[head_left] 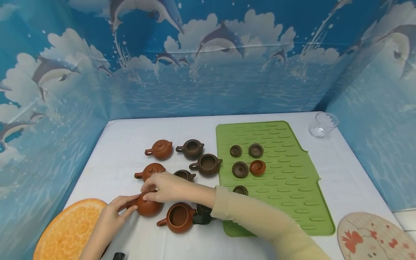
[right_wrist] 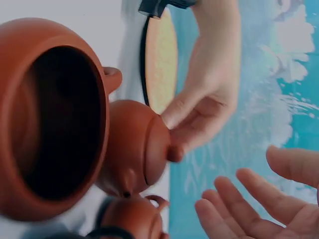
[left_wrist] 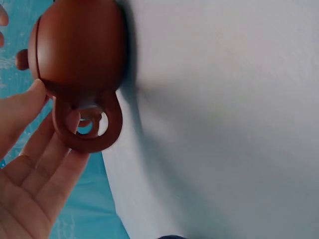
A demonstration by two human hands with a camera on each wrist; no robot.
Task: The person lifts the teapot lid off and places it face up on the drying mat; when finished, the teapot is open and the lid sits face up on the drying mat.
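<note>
My left hand (head_left: 112, 213) holds a reddish-brown clay teapot (head_left: 149, 208) by its handle at the front left of the table. Thumb and fingers meet around the ring handle (left_wrist: 89, 145) in the left wrist view. A lid sits on this pot, its round knob (right_wrist: 175, 153) showing in the right wrist view. Over the pot is my right hand (head_left: 169, 187), its fingers loosely spread and apart from the knob, holding nothing. Beside it stands a lidless reddish-brown teapot (head_left: 185, 226). Behind are two more lidded reddish-brown teapots, one (head_left: 150, 169) partly covered by my right hand.
Dark lidless teapots (head_left: 208, 172) stand mid-table. A green mat (head_left: 279, 202) carries several dark lids (head_left: 240, 169) and one reddish lid (head_left: 258, 168). A glass cup (head_left: 321, 126) stands at the back right. Round mats, one orange (head_left: 71, 231) and one floral (head_left: 370, 238), flank the front.
</note>
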